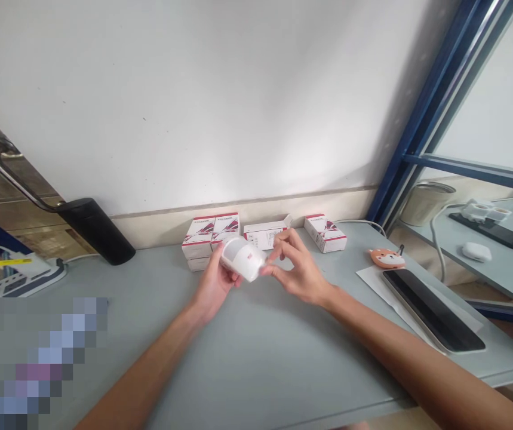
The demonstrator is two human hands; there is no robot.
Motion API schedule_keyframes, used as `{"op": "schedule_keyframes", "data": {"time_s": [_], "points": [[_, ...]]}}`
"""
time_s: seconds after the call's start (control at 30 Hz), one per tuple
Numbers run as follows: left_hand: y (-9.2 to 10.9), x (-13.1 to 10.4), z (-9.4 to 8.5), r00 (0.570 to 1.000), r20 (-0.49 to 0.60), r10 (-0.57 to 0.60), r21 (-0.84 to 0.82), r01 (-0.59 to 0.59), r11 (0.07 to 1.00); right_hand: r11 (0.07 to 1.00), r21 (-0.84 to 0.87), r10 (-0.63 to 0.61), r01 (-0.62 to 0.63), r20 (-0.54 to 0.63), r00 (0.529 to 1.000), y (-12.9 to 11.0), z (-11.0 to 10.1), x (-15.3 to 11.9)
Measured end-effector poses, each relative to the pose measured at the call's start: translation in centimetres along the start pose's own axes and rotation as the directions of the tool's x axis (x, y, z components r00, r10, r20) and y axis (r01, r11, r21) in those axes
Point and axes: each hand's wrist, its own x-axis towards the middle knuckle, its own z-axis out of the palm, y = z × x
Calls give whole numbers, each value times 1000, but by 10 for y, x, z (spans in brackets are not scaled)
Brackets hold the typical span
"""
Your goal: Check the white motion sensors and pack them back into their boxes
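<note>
A white, rounded device that looks like a motion sensor (pixel 240 260) is held tilted above the grey table, a pale grey window on its face and a small reddish mark near its right end. My left hand (pixel 214 283) wraps round its left side, thumb on top and fingertips beneath. At the right end, my right hand (pixel 298 269) pinches the edge between thumb and index finger, its other fingers curled. Whatever small part lies between those fingertips is too blurred to make out. Just behind the hands stand white and red printed boxes (pixel 202 235).
An opened box (pixel 267 235) and another box (pixel 326 233) stand along the wall. On the right lie a phone (pixel 433 309), white paper (pixel 372 280) and an orange animal-faced item (pixel 387 258). A black cylinder (pixel 97 230) and a power strip (pixel 27 275) are at left. A blue-framed glass partition (pixel 475 167) borders the right.
</note>
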Motion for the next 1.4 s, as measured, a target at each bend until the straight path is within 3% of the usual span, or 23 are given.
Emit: {"op": "schedule_keyframes", "data": {"time_s": [0.07, 0.17, 0.27, 0.33, 0.4, 0.47, 0.5, 0.57, 0.67, 0.8, 0.93, 1.0, 1.1, 1.23, 1.33, 1.4], "points": [[1, -2, -2, 1000, 21, 13, 69, -15, 998, 991, -99, -78, 89, 112, 991, -3, 2, -2], [-1, -4, -1, 995, 91, 40, 251, -62, 966, 921, -261, -207, 290, 302, 931, -4, 9, -5], [1, 0, 6, 974, 210, 90, 401, -169, 900, 857, -391, -199, 336, 350, 915, 1, 7, 0], [7, 9, 15, 949, 288, 128, 443, -251, 861, 855, -456, -150, 245, 235, 960, 8, -4, 7], [15, 23, 28, 923, 325, 203, 535, -357, 766, 856, -512, -86, 70, -6, 996, 18, -20, 15], [20, 42, 43, 878, 346, 331, 719, -475, 508, 832, -536, -12, -142, -272, 962, 30, -37, 22], [21, 53, 50, 866, 365, 343, 739, -493, 460, 809, -540, 22, -233, -368, 929, 36, -44, 24], [20, 76, 63, 859, 419, 293, 796, -503, 337, 749, -559, 82, -354, -453, 888, 49, -54, 26], [17, 104, 76, 878, 431, 209, 825, -477, 303, 683, -611, 159, -400, -410, 898, 65, -60, 24], [25, 110, 77, 866, 466, 183, 808, -500, 310, 767, -553, 185, -326, -296, 937, 72, -60, 24], [46, 79, 66, 842, 475, 257, 769, -539, 344, 876, -448, 87, -180, -221, 971, 60, -61, 27], [55, 59, 62, 840, 447, 309, 726, -542, 424, 903, -414, 18, -112, -224, 974, 47, -62, 27], [60, 35, 60, 851, 404, 334, 711, -522, 471, 914, -405, -117, 27, -199, 973, 20, -62, 27], [45, 11, 58, 853, 364, 375, 616, -522, 590, 912, -378, -220, 159, -124, 968, -18, -53, 20], [18, -3, 47, 875, 236, 423, 430, -485, 762, 902, -375, -253, 215, -55, 966, -37, -34, 10], [-1, -12, 36, 884, 182, 431, 331, -467, 820, 892, -374, -262, 256, 34, 964, -44, -19, 2]]}}
